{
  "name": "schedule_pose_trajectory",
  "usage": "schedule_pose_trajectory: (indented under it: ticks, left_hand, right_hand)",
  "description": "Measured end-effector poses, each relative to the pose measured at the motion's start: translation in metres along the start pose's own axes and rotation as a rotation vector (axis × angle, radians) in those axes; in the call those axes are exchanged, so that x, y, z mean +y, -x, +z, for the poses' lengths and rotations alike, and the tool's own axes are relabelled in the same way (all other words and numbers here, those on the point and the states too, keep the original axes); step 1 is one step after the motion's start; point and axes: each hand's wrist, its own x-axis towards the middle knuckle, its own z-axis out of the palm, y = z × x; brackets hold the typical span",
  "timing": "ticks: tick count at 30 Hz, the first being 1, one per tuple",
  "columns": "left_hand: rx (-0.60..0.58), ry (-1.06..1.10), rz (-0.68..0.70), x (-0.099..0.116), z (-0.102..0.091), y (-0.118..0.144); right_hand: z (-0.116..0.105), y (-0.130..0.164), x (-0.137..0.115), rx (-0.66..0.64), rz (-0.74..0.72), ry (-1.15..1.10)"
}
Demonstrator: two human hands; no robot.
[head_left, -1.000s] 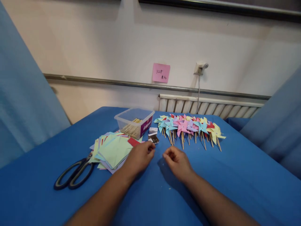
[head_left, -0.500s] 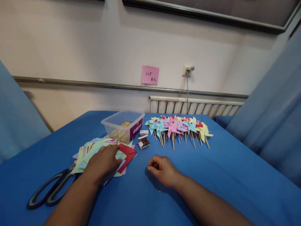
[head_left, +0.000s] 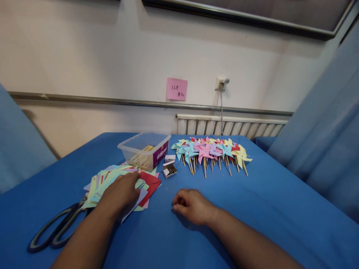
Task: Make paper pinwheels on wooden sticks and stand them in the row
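Note:
My left hand is over the near side of a fanned pile of coloured paper sheets. Its fingers are curled and partly hidden, closed on a lavender paper sheet that sticks out below the palm. A red sheet lies just beyond the fingertips. My right hand rests on its side on the blue cloth, fingers curled in towards the thumb, and nothing shows in it. Near it stands an opened small box with tiny metal pieces inside.
Large scissors lie left of the paper. Behind the pile stands a clear plastic tub of wooden sticks, with a second small box beside it. Several paper pinwheels on sticks lie together at the back right of the blue-covered table.
The lavender sheet has shifted a little towards me with my left hand, and more of it shows. My right hand stays curled in place. The view has turned slightly.

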Motion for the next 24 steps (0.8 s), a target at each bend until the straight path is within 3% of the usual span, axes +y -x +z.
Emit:
schedule_pose_trajectory:
  ticks: [15,24]
  left_hand:
    - [-0.039,-0.031,-0.070,0.001,-0.008,-0.005]
    - [0.066,-0.073,-0.115,0.002,-0.011,-0.001]
  right_hand:
    - [-0.003,0.001,-0.002,-0.023,0.043,-0.017]
    - [-0.004,0.003,-0.002,-0.017,0.015,-0.019]
